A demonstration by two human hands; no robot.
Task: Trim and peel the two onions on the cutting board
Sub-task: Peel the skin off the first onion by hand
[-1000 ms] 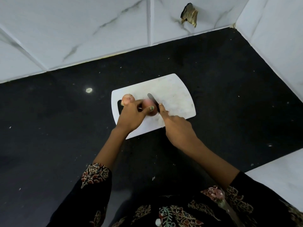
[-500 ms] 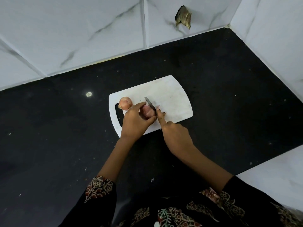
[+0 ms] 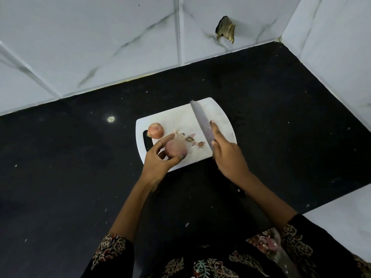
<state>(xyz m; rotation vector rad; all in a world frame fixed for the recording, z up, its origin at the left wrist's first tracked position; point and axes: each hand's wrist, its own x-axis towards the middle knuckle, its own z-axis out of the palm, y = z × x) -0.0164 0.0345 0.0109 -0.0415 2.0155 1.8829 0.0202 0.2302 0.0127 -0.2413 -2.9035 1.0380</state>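
The left hand [image 3: 160, 159] now holds the pinkish, rounded onion [image 3: 176, 151] lifted over the near left part of the white plastic cutting board [image 3: 180, 119], thumb and fingers curled round it; half a second ago the same hand pinned that onion down under the blade. The long grey-bladed kitchen knife [image 3: 201, 122] has swung away to the right and now lies pointing towards the wall, gripped by the right hand [image 3: 228, 157] with the forefinger stretched along the blade's spine and the other fingers closed on the handle, which is hidden. Small papery brown and pink trimmings [image 3: 190, 139] lie on the board between onion and knife, which suggests that one end has just been cut off. The second, paler orange onion with its skin on [image 3: 155, 130] rests untouched beside the board's handle slot [image 3: 146, 141]. By this reading, the first onion's trimming is under way or done; its peeling and the whole of the second onion remain.
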